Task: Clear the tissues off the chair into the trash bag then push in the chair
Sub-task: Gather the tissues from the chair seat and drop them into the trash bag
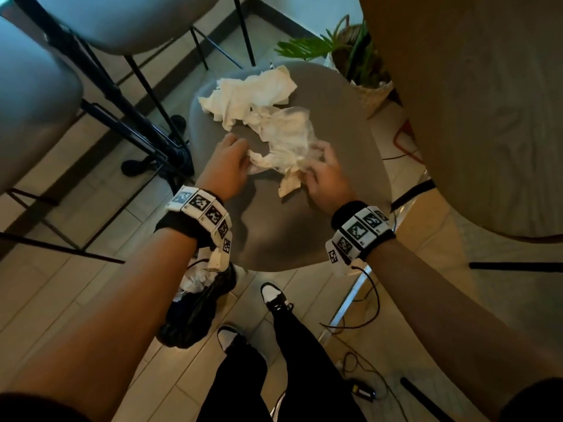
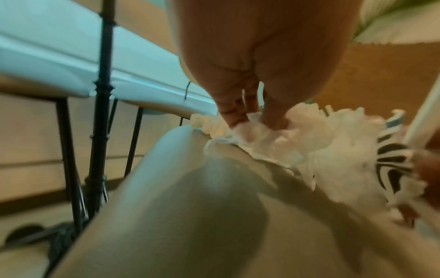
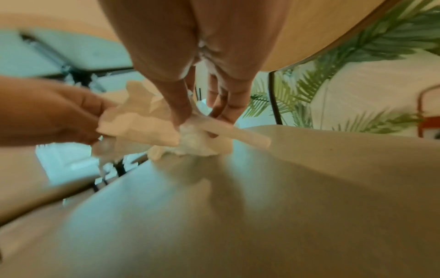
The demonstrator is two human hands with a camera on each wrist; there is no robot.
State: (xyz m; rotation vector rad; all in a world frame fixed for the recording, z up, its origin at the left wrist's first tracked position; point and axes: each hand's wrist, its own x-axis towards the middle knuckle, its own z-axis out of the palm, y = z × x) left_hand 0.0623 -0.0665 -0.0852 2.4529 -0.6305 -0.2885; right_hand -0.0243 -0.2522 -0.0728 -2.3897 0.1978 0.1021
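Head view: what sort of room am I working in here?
Likely a dining or café-style seating area: padded chairs on thin black metal legs, a wooden table edge on the right, tiled floor and a potted plant.

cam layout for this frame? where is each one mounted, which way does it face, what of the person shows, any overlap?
Head: on the head, facing down at the chair; both forearms, left hand, right hand, legs and shoes show.
Left wrist: along the left hand to fingers pinching the tissue.
Right wrist: along the right hand at the tissue; the left hand shows too.
Shared: all three see that tissue on the chair seat.
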